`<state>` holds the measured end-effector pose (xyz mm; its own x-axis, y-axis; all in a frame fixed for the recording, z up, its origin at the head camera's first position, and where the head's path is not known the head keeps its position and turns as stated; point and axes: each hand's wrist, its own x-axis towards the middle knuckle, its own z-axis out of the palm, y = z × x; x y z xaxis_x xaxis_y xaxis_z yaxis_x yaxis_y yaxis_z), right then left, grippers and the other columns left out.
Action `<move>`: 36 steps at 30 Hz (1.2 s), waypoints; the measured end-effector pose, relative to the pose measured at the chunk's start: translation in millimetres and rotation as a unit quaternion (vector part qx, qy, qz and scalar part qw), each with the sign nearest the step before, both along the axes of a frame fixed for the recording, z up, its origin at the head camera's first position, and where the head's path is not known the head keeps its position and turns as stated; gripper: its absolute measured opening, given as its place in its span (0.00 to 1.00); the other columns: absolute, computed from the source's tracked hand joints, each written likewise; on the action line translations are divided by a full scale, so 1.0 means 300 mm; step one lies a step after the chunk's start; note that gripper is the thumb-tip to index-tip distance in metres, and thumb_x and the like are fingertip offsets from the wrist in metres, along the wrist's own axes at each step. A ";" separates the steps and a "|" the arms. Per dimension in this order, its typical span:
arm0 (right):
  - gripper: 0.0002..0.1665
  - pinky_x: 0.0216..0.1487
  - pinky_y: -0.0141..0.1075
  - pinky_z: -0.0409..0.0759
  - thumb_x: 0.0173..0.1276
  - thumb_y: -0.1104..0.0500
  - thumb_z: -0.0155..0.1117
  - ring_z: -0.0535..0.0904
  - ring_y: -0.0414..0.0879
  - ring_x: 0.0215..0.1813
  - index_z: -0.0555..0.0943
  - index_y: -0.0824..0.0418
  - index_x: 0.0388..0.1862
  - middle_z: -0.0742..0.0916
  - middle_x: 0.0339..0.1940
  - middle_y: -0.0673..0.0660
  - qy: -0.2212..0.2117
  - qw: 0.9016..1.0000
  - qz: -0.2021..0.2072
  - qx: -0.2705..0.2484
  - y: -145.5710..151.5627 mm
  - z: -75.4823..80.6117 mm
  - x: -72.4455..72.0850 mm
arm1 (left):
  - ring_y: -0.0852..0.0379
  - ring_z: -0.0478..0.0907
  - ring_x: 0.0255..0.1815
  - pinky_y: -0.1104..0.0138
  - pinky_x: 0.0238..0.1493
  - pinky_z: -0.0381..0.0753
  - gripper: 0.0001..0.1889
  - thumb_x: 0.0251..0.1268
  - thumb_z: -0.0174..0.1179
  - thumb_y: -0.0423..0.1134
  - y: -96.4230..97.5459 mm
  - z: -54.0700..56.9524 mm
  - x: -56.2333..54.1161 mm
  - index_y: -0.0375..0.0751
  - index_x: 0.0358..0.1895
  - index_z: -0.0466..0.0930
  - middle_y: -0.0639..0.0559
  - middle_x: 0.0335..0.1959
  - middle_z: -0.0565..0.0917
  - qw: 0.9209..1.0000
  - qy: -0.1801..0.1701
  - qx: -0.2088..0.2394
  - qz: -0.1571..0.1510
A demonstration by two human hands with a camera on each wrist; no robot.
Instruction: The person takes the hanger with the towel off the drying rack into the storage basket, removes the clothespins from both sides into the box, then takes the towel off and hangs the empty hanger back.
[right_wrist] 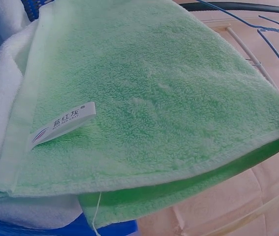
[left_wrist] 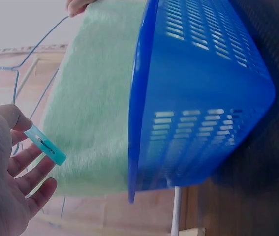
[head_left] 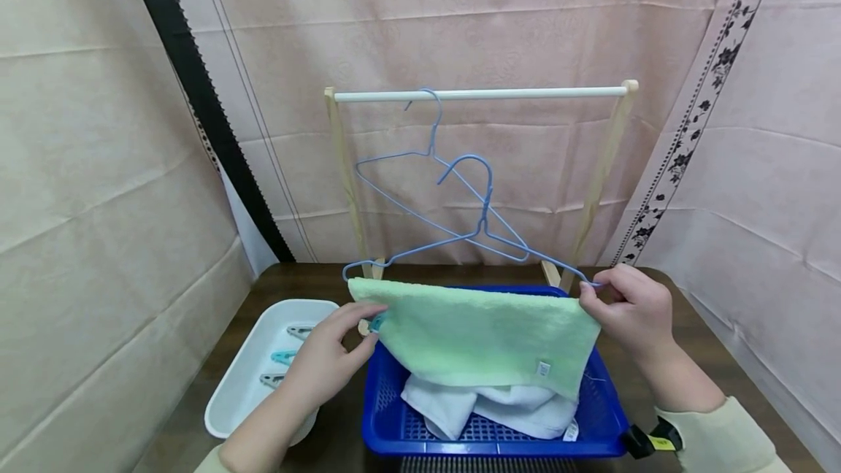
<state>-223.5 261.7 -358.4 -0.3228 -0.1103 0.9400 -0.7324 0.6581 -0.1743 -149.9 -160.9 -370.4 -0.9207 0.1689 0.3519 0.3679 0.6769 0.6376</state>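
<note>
A light green towel point(head_left: 473, 334) hangs folded over the lower bar of a blue hanger point(head_left: 489, 195) in the head view. My right hand point(head_left: 634, 309) pinches the hanger's right end together with the towel's top corner. In my left hand point(head_left: 318, 356) a teal clothespin point(left_wrist: 46, 145) is held between thumb and fingers, close to the towel's left edge. Whether the clothespin touches the towel, I cannot tell. The right wrist view shows the towel's white label point(right_wrist: 65, 123); only a bit of the right hand appears at that view's edge.
Below the towel stands a blue basket point(head_left: 493, 449) with a white towel point(head_left: 506, 411) inside. A white tray point(head_left: 230, 393) with several clothespins lies at left. Behind, a second blue hanger point(head_left: 388, 195) hangs from the rack's white rod point(head_left: 525, 93). Curtains enclose the table.
</note>
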 end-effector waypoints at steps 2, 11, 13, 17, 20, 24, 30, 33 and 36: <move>0.12 0.25 0.21 0.58 0.54 0.54 0.62 0.60 0.33 0.22 0.81 0.60 0.18 0.72 0.14 0.46 0.003 1.000 0.002 -0.001 -0.001 -0.001 -0.001 | 0.57 0.74 0.63 0.49 0.61 0.75 0.20 0.67 0.64 0.40 -0.018 -0.007 0.006 0.61 0.60 0.79 0.64 0.60 0.78 1.000 -0.007 -0.009 0.014; 0.12 0.24 0.20 0.59 0.54 0.53 0.63 0.60 0.31 0.22 0.81 0.60 0.18 0.72 0.15 0.46 -0.005 1.000 0.007 0.001 -0.003 -0.004 -0.002 | 0.51 0.74 0.64 0.45 0.61 0.74 0.19 0.67 0.63 0.42 -0.096 -0.042 0.021 0.62 0.60 0.80 0.58 0.61 0.78 0.996 -0.035 -0.039 0.065; 0.13 0.24 0.20 0.58 0.54 0.53 0.63 0.60 0.31 0.22 0.81 0.60 0.18 0.72 0.14 0.46 -0.004 1.000 0.007 0.001 -0.002 -0.006 -0.003 | 0.50 0.74 0.65 0.44 0.61 0.74 0.19 0.67 0.63 0.43 -0.113 -0.052 0.023 0.61 0.60 0.80 0.57 0.61 0.78 0.996 -0.035 -0.047 0.074; 0.12 0.24 0.21 0.58 0.54 0.53 0.63 0.60 0.32 0.22 0.81 0.59 0.18 0.71 0.14 0.46 0.002 1.000 0.008 0.000 -0.002 -0.008 -0.008 | 0.49 0.74 0.64 0.45 0.61 0.74 0.19 0.66 0.63 0.42 -0.151 -0.074 0.027 0.60 0.60 0.80 0.56 0.61 0.79 0.994 -0.022 -0.073 0.081; 0.12 0.23 0.22 0.58 0.54 0.53 0.63 0.60 0.32 0.22 0.81 0.59 0.18 0.71 0.14 0.47 0.004 1.000 0.008 0.001 -0.002 -0.010 -0.011 | 0.48 0.75 0.64 0.46 0.61 0.74 0.19 0.66 0.63 0.42 -0.179 -0.087 0.029 0.58 0.60 0.80 0.54 0.61 0.79 0.992 -0.016 -0.094 0.085; 0.12 0.23 0.22 0.58 0.54 0.53 0.63 0.60 0.32 0.22 0.81 0.60 0.18 0.71 0.14 0.47 0.000 1.000 0.008 0.001 -0.002 -0.011 -0.009 | 0.47 0.76 0.62 0.47 0.60 0.75 0.19 0.65 0.64 0.39 -0.205 -0.097 0.035 0.55 0.59 0.81 0.52 0.59 0.81 0.989 -0.009 -0.115 0.088; 0.12 0.24 0.22 0.58 0.54 0.53 0.63 0.60 0.32 0.22 0.81 0.60 0.18 0.72 0.14 0.47 0.003 1.000 0.008 0.000 -0.003 -0.010 -0.009 | 0.46 0.78 0.59 0.47 0.58 0.77 0.19 0.64 0.65 0.39 -0.233 -0.111 0.034 0.51 0.58 0.82 0.50 0.56 0.82 0.986 -0.015 -0.142 0.089; 0.13 0.24 0.21 0.58 0.54 0.53 0.63 0.60 0.32 0.22 0.81 0.60 0.18 0.72 0.14 0.47 0.000 1.000 0.007 0.000 -0.004 -0.008 -0.005 | 0.45 0.78 0.59 0.46 0.58 0.76 0.19 0.64 0.65 0.39 -0.250 -0.115 0.036 0.50 0.58 0.82 0.49 0.57 0.82 0.983 -0.026 -0.156 0.089; 0.13 0.24 0.21 0.58 0.54 0.53 0.63 0.60 0.32 0.22 0.81 0.60 0.18 0.72 0.14 0.47 -0.003 1.000 0.005 0.002 -0.004 -0.006 -0.002 | 0.43 0.76 0.61 0.45 0.59 0.75 0.20 0.64 0.65 0.39 -0.267 -0.113 0.039 0.50 0.59 0.82 0.48 0.58 0.82 0.981 -0.057 -0.164 0.088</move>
